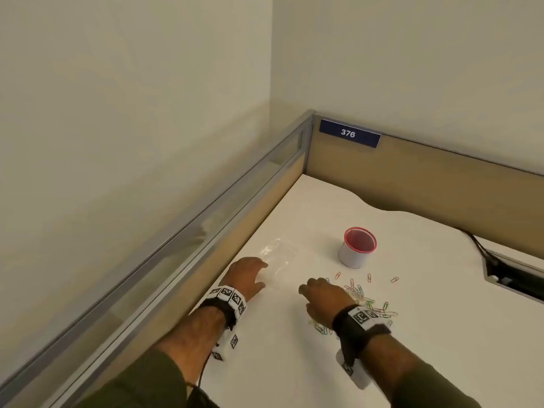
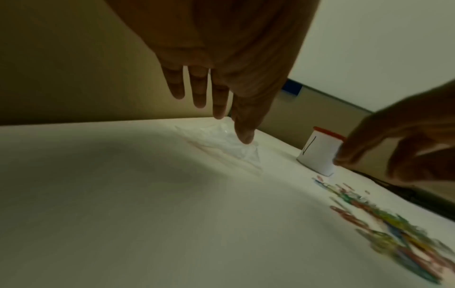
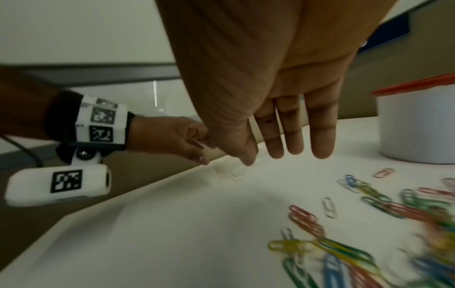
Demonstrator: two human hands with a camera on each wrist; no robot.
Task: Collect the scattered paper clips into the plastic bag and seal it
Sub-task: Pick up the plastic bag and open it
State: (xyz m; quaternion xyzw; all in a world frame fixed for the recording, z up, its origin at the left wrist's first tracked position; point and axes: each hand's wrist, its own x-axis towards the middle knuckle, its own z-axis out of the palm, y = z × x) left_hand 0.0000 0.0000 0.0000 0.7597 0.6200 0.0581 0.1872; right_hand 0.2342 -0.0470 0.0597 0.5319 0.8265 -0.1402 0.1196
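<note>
A clear plastic bag point(image 1: 278, 256) lies flat on the white desk point(image 1: 265, 363), near its left edge. My left hand point(image 1: 262, 275) reaches over it with straight fingers, and one fingertip point(image 2: 244, 137) touches the bag point(image 2: 221, 142). Many coloured paper clips point(image 1: 363, 300) lie scattered in a loose heap to the right. My right hand point(image 1: 306, 295) hovers low at the heap's left edge, between the bag and the clips point(image 3: 344, 245). Its fingers point(image 3: 322, 144) are straight and it holds nothing. Part of the heap is hidden under my right wrist.
A white cup with a red rim point(image 1: 357, 247) stands upright just beyond the clips. A low partition point(image 1: 206, 231) runs along the desk's left edge and another along the back. A cable opening point(image 1: 512, 275) lies at the far right.
</note>
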